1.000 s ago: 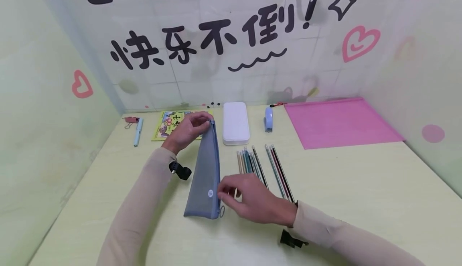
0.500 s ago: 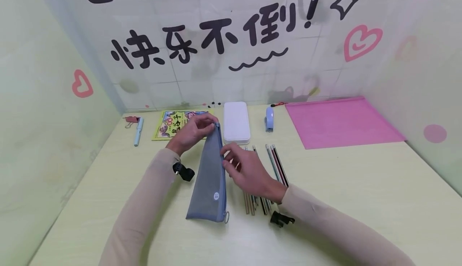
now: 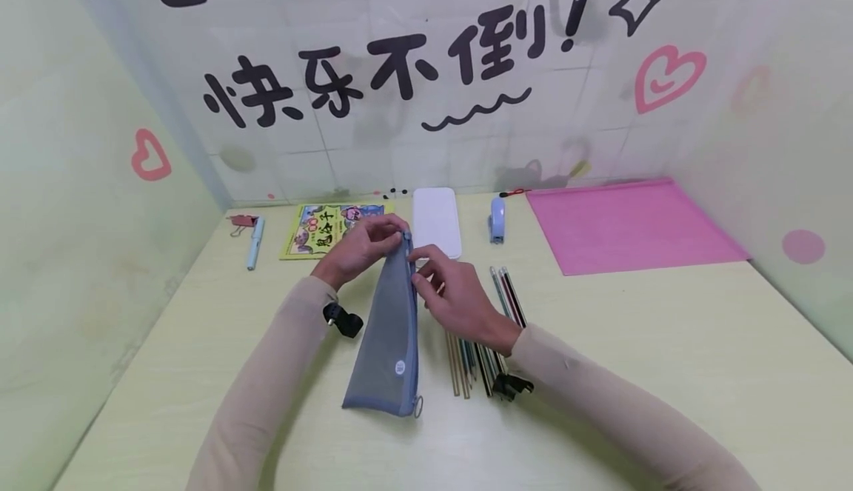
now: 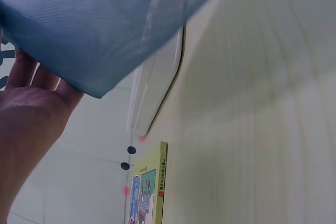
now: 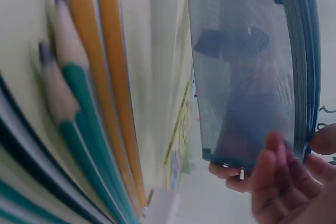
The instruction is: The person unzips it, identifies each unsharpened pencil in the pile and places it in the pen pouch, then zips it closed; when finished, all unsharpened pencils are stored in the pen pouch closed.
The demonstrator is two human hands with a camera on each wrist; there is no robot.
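Observation:
A blue-grey mesh pencil pouch stands tilted on edge over the table, its zipper side to the right and a small ring at its near end. My left hand pinches the pouch's far upper corner. At the zipper edge just below, my right hand pinches the pouch between thumb and fingers. Through the mesh in the right wrist view, no contents show clearly. Beneath the right hand and forearm lie several pencils, partly hidden; green and orange ones appear close up in the right wrist view.
Behind the hands are a yellow picture book and a white case. A blue stapler and a pink folder stand farther right. A light-blue pen and a binder clip lie at the far left.
My right hand has moved away from me along the zipper edge, from the pouch's near end to near my left hand. The pouch and left hand have shifted slightly right.

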